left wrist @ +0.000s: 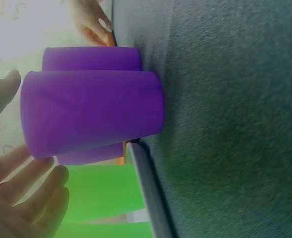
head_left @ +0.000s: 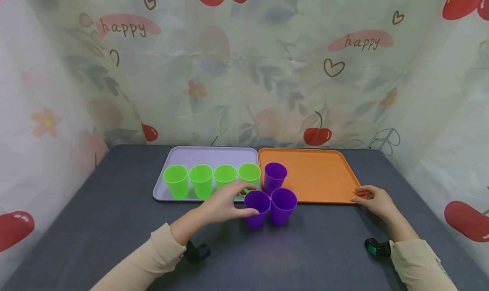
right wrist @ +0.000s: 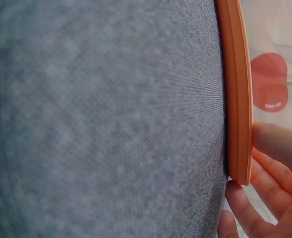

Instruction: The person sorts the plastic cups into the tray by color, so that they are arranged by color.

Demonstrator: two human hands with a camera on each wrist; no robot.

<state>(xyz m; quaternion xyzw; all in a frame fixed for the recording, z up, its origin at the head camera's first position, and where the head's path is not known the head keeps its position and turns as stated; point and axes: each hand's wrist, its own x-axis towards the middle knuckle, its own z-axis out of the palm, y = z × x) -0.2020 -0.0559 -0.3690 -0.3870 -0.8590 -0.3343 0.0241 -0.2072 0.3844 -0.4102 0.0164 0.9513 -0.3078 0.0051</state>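
Observation:
My left hand (head_left: 225, 202) is spread around the rim of the front left purple cup (head_left: 261, 216). In the left wrist view a gap shows between the thumb and this cup, while the fingertips lie close to its rim; whether they touch is unclear. Right beside it stands a second purple cup (head_left: 284, 208), also on the table in front of the trays. A third purple cup (head_left: 274, 178) is upright on the left part of the orange tray (head_left: 313, 172). My right hand (head_left: 376, 202) holds that tray's front right corner, thumb and fingers at its rim (right wrist: 239, 99).
Several green cups (head_left: 176, 183) stand in a row on the lilac tray (head_left: 214, 155), left of the orange one and against it. A dark cloth covers the table (head_left: 313, 257). Printed curtains (head_left: 244, 79) enclose the back and sides.

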